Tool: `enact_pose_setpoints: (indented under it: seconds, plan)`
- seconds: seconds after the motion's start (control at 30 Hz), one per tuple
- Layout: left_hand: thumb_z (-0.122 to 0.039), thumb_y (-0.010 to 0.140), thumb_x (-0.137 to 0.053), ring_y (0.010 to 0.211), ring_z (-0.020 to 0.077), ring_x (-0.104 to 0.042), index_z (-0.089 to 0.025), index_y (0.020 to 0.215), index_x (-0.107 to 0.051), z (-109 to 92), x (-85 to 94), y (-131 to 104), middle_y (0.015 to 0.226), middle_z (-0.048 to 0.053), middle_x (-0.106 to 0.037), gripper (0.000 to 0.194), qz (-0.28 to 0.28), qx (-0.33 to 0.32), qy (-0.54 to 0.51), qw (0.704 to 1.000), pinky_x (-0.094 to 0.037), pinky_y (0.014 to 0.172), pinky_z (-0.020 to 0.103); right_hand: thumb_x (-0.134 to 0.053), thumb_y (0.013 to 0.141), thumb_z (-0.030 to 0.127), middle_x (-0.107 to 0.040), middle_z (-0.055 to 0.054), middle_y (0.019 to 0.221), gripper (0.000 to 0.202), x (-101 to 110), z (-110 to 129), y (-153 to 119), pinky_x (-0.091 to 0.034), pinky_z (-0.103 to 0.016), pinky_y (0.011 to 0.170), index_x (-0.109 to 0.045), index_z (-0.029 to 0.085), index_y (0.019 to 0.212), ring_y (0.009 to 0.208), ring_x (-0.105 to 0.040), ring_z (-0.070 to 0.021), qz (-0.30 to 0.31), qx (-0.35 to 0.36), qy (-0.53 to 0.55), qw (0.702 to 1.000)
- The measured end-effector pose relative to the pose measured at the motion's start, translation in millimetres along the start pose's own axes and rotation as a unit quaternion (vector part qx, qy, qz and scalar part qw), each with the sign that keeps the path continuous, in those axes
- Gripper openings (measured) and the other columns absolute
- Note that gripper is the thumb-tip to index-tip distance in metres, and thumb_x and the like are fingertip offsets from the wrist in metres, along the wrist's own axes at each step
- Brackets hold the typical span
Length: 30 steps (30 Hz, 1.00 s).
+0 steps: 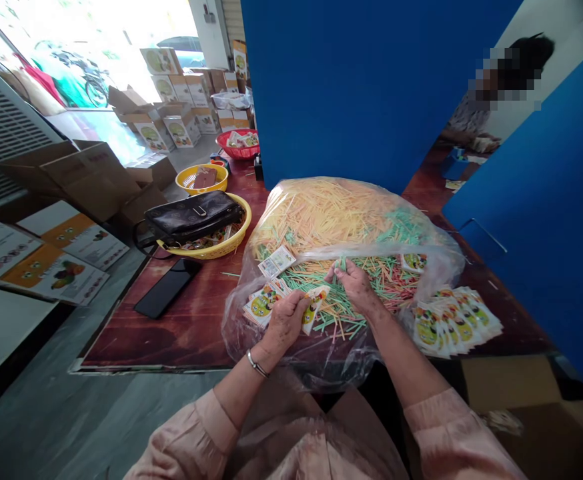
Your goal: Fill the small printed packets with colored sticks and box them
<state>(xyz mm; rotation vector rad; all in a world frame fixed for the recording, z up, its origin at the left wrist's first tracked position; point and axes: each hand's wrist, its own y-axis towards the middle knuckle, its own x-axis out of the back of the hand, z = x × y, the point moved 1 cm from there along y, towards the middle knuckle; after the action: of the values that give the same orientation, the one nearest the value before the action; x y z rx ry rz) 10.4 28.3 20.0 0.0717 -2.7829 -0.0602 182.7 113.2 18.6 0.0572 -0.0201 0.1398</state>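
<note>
A large clear plastic bag [331, 207] lies open on the dark red table, full of thin orange, green and red sticks [386, 283]. My left hand [286, 317] is closed on a small printed packet [313, 308] at the bag's front. Just to its right, my right hand [355, 283] pinches some green sticks [341, 264] above the pile. Printed packets [264, 301] lie left of my left hand, and a pale card [277, 261] rests behind them. A fanned stack of packets [454, 323] sits right of the bag.
On the left stand a yellow basket [211, 250] with a black handbag [196, 215] on it, and a black phone [167, 288]. Farther back are another yellow basket [202, 170] and a red basket [239, 148]. Blue panels [341, 87] rise behind; a person [471, 120] is beyond.
</note>
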Motion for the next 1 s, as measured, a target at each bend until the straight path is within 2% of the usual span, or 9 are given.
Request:
enact_pose_setpoints:
  seconds: [0.17, 0.23, 0.33, 0.47, 0.6, 0.8, 1.0]
  plan:
    - [-0.033, 0.081, -0.049, 0.056, 0.0088, -0.042, -0.019, 0.066, -0.056, -1, -2.6, 0, 0.057, -0.004, -0.050, 0.023, 0.039, -0.015, 0.023, 0.999, -0.033, 0.056, 0.021, -0.057, 0.078, 0.033, -0.065, 0.001, 0.072, 0.013, -2, 32, -13, -0.046, -0.034, 0.076, -0.056, 0.022, 0.083, 0.071, -0.062, -0.0164, 0.020, 0.005, 0.122, 0.992]
    - [-0.034, 0.079, -0.052, 0.055, 0.0084, -0.041, -0.018, 0.065, -0.056, -3, -4.8, -1, 0.056, -0.005, -0.049, 0.022, 0.054, 0.000, 0.000, 0.999, -0.033, 0.054, 0.020, -0.058, 0.078, 0.035, -0.065, 0.001, 0.077, 0.015, -6, 46, -20, -0.047, -0.036, 0.076, -0.055, 0.022, 0.087, 0.075, -0.064, -0.0179, 0.038, 0.011, 0.177, 0.983]
    - [-0.035, 0.076, -0.054, 0.052, 0.0074, -0.037, -0.017, 0.059, -0.051, -5, -9.2, -3, 0.053, -0.005, -0.045, 0.025, 0.072, 0.047, -0.054, 0.995, -0.030, 0.049, 0.020, -0.058, 0.079, 0.036, -0.065, 0.000, 0.080, 0.015, -14, 57, -29, -0.048, -0.038, 0.079, -0.056, 0.023, 0.087, 0.081, -0.065, -0.0194, 0.059, 0.016, 0.207, 0.976]
    - [-0.039, 0.074, -0.056, 0.048, 0.0066, -0.037, -0.016, 0.063, -0.053, -7, -14.5, -6, 0.054, -0.005, -0.049, 0.025, 0.093, 0.120, -0.149, 0.977, -0.029, 0.046, 0.020, -0.058, 0.081, 0.033, -0.066, 0.000, 0.081, 0.011, -24, 51, -37, -0.047, -0.039, 0.083, -0.057, 0.023, 0.083, 0.084, -0.065, -0.0196, 0.065, 0.021, 0.227, 0.972]
    - [-0.040, 0.073, -0.059, 0.048, 0.0067, -0.043, -0.015, 0.067, -0.055, -10, -16.7, -9, 0.056, -0.003, -0.056, 0.026, 0.118, 0.154, -0.213, 0.957, -0.032, 0.046, 0.020, -0.058, 0.081, 0.033, -0.066, 0.000, 0.080, 0.010, -27, 42, -41, -0.046, -0.040, 0.084, -0.056, 0.023, 0.081, 0.086, -0.065, -0.0205, 0.043, 0.031, 0.257, 0.965]
    - [-0.041, 0.071, -0.063, 0.048, 0.0065, -0.046, -0.014, 0.067, -0.057, -16, -16.4, -10, 0.058, -0.002, -0.060, 0.029, 0.154, 0.161, -0.243, 0.944, -0.034, 0.047, 0.019, -0.059, 0.077, 0.040, -0.065, -0.001, 0.079, 0.019, -17, 48, -40, -0.045, -0.043, 0.084, -0.051, 0.025, 0.086, 0.093, -0.063, -0.0236, -0.026, 0.041, 0.242, 0.969]
    - [-0.045, 0.073, -0.061, 0.045, 0.0064, -0.044, -0.015, 0.066, -0.055, -17, -16.1, -9, 0.055, -0.002, -0.060, 0.031, 0.137, 0.158, -0.236, 0.949, -0.032, 0.045, 0.019, -0.057, 0.077, 0.043, -0.067, -0.003, 0.084, 0.021, -24, 37, -48, -0.048, -0.041, 0.077, -0.050, 0.026, 0.086, 0.094, -0.063, -0.0242, -0.012, -0.003, 0.206, 0.978]
